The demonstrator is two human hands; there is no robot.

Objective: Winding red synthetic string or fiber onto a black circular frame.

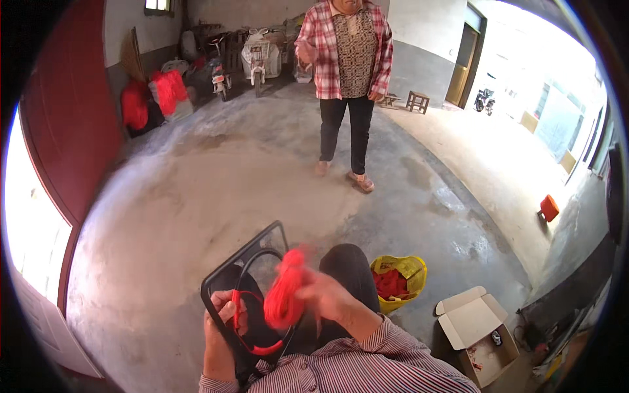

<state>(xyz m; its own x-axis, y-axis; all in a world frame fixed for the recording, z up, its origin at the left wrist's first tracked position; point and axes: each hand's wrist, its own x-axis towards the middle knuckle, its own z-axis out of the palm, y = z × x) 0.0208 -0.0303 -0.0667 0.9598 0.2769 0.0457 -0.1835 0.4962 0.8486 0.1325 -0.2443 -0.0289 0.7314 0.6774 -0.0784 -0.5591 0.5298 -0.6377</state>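
Observation:
My left hand (229,311) is closed on the left side of a thin black hoop (244,267), with its thumb and fingers at a stretch covered in red yarn. Red wrapping (265,348) also covers the hoop's lower part. Blurred by motion, my right hand (322,296) grips a thick bundle of red yarn (285,295) in front of the hoop's right side, hiding part of it. A black frame with rounded corners (239,254) leans at my lap, around and behind the hoop.
A yellow bag (419,272) holding red material stands right of my knee. Beside it lies an open cardboard box (501,363) with small items. Another person (354,59) stands ahead, facing me. Bikes (257,59) and red bundles (170,90) are at the back; a wooden stool (417,101) stands farther right.

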